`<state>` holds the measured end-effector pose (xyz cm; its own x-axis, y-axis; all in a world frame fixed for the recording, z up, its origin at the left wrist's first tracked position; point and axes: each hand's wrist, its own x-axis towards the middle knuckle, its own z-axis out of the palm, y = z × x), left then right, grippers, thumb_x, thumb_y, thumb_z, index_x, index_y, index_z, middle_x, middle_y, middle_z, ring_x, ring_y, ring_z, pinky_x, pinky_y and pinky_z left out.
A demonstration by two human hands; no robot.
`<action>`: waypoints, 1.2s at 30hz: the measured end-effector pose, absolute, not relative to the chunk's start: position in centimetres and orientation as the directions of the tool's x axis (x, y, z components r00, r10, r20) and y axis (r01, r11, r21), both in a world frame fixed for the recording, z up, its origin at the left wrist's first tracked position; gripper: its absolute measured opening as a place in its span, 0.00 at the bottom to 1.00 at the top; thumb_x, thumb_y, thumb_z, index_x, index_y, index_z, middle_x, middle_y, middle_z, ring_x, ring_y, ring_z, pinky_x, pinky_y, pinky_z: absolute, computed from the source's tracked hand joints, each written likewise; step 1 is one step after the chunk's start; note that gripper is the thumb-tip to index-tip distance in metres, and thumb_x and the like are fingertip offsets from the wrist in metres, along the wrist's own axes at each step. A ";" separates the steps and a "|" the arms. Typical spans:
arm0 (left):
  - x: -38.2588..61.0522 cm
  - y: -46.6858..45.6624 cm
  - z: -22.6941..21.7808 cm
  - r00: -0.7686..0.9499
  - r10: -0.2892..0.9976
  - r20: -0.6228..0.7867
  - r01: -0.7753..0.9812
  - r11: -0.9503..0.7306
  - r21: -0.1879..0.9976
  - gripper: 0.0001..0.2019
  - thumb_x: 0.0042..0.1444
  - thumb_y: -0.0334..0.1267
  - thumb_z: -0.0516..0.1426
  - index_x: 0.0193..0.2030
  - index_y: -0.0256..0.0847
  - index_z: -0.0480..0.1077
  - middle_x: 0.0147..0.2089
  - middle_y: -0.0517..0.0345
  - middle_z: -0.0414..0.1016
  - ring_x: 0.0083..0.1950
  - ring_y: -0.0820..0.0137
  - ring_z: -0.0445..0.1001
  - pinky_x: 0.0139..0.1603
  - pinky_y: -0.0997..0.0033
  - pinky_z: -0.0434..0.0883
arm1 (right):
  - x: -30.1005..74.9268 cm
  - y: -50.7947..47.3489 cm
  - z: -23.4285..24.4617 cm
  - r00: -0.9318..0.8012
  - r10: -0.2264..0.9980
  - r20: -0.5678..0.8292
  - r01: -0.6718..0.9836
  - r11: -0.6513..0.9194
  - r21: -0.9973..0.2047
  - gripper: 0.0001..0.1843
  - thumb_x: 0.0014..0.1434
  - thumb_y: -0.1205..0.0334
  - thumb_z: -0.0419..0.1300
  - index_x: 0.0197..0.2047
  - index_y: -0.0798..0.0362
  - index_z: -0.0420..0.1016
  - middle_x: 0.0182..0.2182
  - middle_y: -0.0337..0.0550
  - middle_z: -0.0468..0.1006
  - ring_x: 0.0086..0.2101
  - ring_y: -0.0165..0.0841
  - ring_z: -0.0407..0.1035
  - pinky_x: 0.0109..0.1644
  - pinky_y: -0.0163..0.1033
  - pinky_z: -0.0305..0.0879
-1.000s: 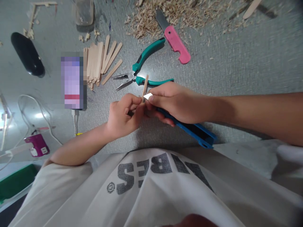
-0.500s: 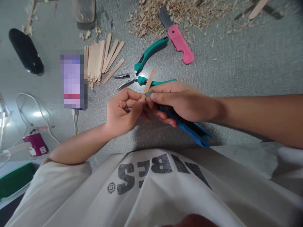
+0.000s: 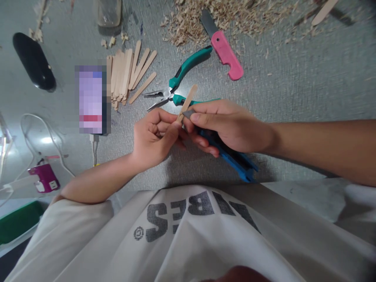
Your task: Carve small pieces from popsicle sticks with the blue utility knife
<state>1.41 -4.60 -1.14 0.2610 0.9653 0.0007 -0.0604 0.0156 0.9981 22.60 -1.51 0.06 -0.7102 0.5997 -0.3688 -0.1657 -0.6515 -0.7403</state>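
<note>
My left hand [image 3: 155, 135] pinches the lower end of a wooden craft stick [image 3: 189, 98], which slants up and to the right. My right hand [image 3: 226, 123] is wrapped around a blue utility knife [image 3: 241, 166], its handle reaching down to the right from under the palm. The grey blade [image 3: 188, 114] sticks out past the thumb and its tip meets the stick just above my left fingertips. Just beyond my hands lie open needle-nose pliers [image 3: 188, 68] with green and black handles. The right hand partly covers their lower handle.
A pile of craft sticks [image 3: 121, 74] lies beside a pixelated phone [image 3: 90, 100] on a cable. Wood shavings [image 3: 188, 25] are heaped at the back, with a pink-handled folding knife [image 3: 226, 55] against them. A black case [image 3: 33, 60] and a purple plug adapter [image 3: 45, 178] are at left.
The blade tip has shifted slightly along the stick, and a small cut shows near my left fingertips. Both hands keep their grips; the whole view has shifted a little.
</note>
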 end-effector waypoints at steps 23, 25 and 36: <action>1.3 -5.2 -2.2 0.194 0.857 0.477 0.391 -0.513 0.764 0.03 0.70 0.32 0.67 0.44 0.42 0.78 0.30 0.66 0.82 0.24 0.81 0.76 0.24 0.83 0.67 | 21.7 -2.2 0.9 -0.436 0.778 -0.453 -0.067 -0.529 -0.846 0.16 0.69 0.74 0.68 0.30 0.51 0.75 0.16 0.29 0.71 0.15 0.24 0.64 0.17 0.31 0.59; 1.3 -5.3 -2.3 0.166 0.903 0.395 0.337 -0.429 0.838 0.03 0.72 0.35 0.66 0.44 0.42 0.78 0.31 0.63 0.85 0.26 0.78 0.80 0.27 0.81 0.72 | 21.7 -2.2 1.0 -0.440 0.771 -0.461 -0.091 -0.549 -0.831 0.17 0.68 0.72 0.70 0.29 0.51 0.74 0.17 0.30 0.71 0.15 0.24 0.64 0.17 0.31 0.59; 1.5 -4.6 -2.4 0.012 0.972 0.235 0.184 -0.233 0.955 0.15 0.75 0.52 0.66 0.41 0.45 0.78 0.23 0.67 0.73 0.19 0.79 0.66 0.20 0.75 0.61 | 22.1 -2.1 0.9 -0.432 0.800 -0.416 -0.218 -0.540 -0.813 0.14 0.69 0.64 0.73 0.36 0.49 0.72 0.22 0.30 0.73 0.18 0.26 0.66 0.19 0.34 0.59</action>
<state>1.50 -4.62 -2.35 0.0117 0.9719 0.2351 0.1836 -0.2332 0.9549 22.05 -2.12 0.89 -0.4322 0.8000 -0.4161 -0.2177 -0.5404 -0.8128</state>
